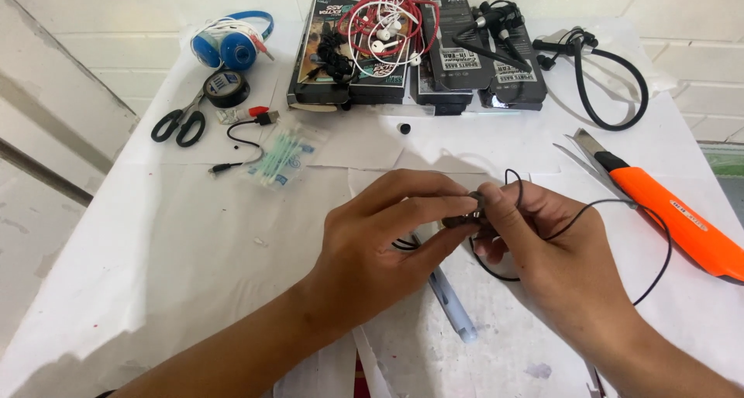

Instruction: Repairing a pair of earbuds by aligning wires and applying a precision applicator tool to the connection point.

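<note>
My left hand [387,235] and my right hand [550,243] meet over the middle of the white table [155,235]. Both pinch a small black earphone piece [469,210] between thumb and fingertips. Its thin black cable [620,204] loops out to the right and curls back under my right hand. A pale grey pen-like tool [453,309] lies on the table below my hands, partly hidden by my left hand.
An orange utility knife [674,220] lies at the right. Black scissors [180,123], a black tape roll [226,88], blue headphones [229,45] and a bag of cotton swabs [280,156] sit at the back left. Black boxes [418,65] with tangled earphones and a neckband headset [612,80] line the back.
</note>
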